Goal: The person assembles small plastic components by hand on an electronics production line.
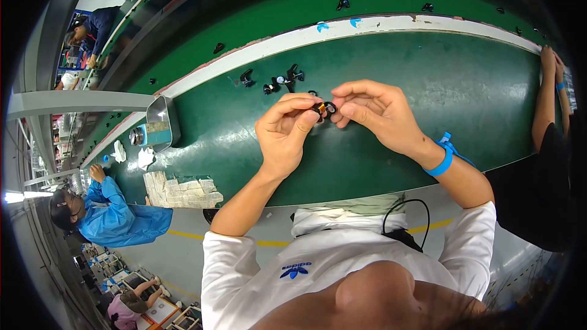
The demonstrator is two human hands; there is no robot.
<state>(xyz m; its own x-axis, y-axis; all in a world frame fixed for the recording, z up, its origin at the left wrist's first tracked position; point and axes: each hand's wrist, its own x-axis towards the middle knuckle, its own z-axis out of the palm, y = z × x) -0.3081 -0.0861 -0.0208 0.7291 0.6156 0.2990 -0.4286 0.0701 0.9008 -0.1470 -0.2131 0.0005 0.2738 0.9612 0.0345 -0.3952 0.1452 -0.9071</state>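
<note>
My left hand (282, 133) pinches a small black part with a copper-coloured piece (321, 108) between thumb and fingertips. A round, ring-like end of it points towards my right hand (380, 115). That hand is close by on the right, fingers curved and thumb apart from them; whether a fingertip touches the ring is too small to tell. A blue wrist strap (441, 162) is round my right wrist. Just beyond my left hand, several similar black parts (287, 79) lie grouped on the green bench (428, 98).
A white ledge (397, 23) divides the bench from a green strip carrying scattered black parts (343, 3). On the left are a metal tray (161, 123), crumpled white tissue (145, 157) and a taped, worn sheet (181, 190). People sit at both ends, one in blue (122, 212).
</note>
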